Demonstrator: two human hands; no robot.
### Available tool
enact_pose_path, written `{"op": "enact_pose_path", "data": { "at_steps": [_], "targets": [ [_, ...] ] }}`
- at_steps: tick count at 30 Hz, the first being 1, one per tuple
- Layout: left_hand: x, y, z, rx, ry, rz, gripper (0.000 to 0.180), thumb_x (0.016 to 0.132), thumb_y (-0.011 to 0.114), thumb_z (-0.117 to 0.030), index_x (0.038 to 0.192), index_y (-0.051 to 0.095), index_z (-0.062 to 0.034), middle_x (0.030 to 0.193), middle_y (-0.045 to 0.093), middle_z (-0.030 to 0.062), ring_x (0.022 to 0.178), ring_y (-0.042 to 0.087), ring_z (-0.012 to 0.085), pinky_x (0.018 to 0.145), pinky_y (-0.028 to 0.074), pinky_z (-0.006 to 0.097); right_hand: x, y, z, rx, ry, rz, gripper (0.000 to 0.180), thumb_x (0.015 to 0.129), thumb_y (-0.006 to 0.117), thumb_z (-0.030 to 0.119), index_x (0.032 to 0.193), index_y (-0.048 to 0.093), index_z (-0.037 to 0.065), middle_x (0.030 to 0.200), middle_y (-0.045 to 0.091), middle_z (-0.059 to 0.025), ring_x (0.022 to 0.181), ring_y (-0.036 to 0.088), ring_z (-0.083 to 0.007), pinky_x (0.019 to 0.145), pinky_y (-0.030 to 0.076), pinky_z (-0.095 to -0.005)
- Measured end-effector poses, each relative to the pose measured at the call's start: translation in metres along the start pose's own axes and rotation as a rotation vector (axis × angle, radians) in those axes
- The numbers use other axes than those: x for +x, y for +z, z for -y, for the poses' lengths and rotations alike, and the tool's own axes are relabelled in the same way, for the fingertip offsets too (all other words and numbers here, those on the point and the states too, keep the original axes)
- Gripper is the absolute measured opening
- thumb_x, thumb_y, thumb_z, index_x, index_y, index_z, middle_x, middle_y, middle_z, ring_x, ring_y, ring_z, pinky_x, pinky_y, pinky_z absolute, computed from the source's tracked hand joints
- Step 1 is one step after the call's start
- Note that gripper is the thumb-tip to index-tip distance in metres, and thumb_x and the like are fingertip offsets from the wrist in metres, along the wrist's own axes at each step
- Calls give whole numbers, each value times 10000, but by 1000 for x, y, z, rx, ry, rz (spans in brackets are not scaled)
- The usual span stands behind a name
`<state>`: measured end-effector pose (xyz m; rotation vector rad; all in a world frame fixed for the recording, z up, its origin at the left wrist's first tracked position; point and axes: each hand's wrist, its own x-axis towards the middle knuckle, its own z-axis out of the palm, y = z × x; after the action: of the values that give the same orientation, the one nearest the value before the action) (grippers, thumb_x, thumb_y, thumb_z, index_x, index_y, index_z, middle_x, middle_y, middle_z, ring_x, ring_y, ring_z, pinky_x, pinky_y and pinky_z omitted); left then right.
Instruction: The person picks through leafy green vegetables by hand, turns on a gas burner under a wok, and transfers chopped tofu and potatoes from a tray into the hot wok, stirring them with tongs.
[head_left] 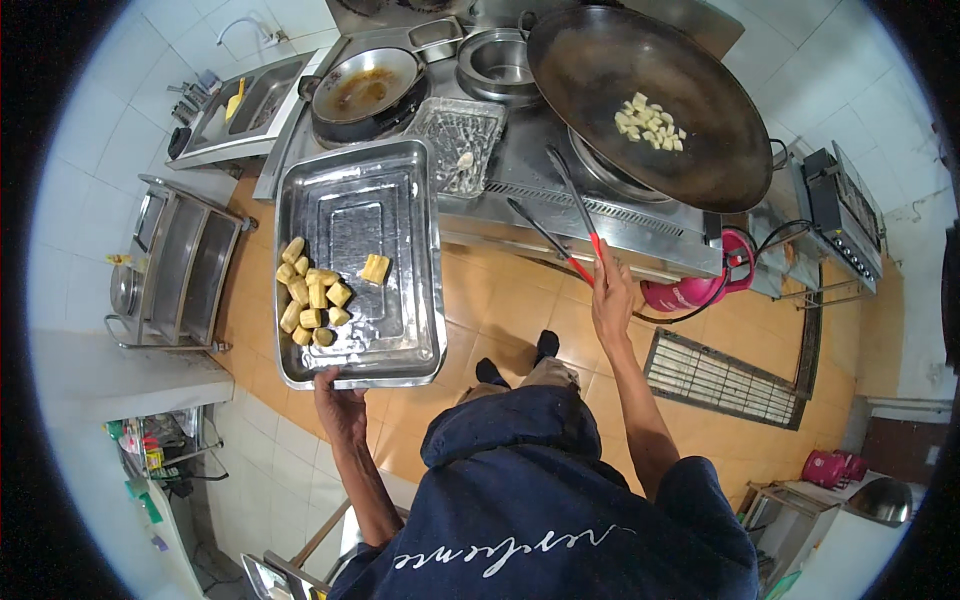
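My left hand (342, 405) grips the near edge of a deep rectangular metal tray (425, 330), its fingers partly hidden under the rim. Yellow chunks that look like cut banana or a starchy root (310, 300) are heaped along the tray's left side. One more chunk (376, 268) lies apart near the middle. In my right hand (612, 300) is a pair of tongs (572, 205) with red handles and dark tips. The tongs' arms are spread with nothing between them. Beyond them, a large dark wok (600, 80) holds several small pale cubes (650, 124).
On the steel stove counter stand a frying pan with brownish liquid (365, 92), a pot (500, 62) and a clear wet tray (460, 140). A sink (265, 100) and a wheeled cart (185, 260) are at left. A pink gas cylinder (690, 292) stands below the counter, right of the tongs.
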<state>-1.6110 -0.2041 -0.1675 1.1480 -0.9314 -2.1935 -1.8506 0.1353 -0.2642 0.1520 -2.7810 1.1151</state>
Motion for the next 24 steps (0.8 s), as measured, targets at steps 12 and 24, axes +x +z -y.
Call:
{"op": "enact_pose_path", "data": {
  "at_steps": [12,24],
  "targets": [
    [15,-31,-18,-10,-107,-14,447,836,589,-146,1257,477,-49,1172,601,84,989,643,231,789,583,379,-11,138,-19,356,285,-117,431,1030,413,236,1381,464,-8,1269,590,-199,1063,585,-266,921,433,-338],
    [26,-10,11,-7,-117,-26,389,805,618,-137,1179,537,-66,1090,626,57,965,637,223,790,561,366,70,192,-23,732,679,176,497,956,487,112,1444,401,71,1316,564,-121,1043,612,-235,882,488,-345]
  ]
}}
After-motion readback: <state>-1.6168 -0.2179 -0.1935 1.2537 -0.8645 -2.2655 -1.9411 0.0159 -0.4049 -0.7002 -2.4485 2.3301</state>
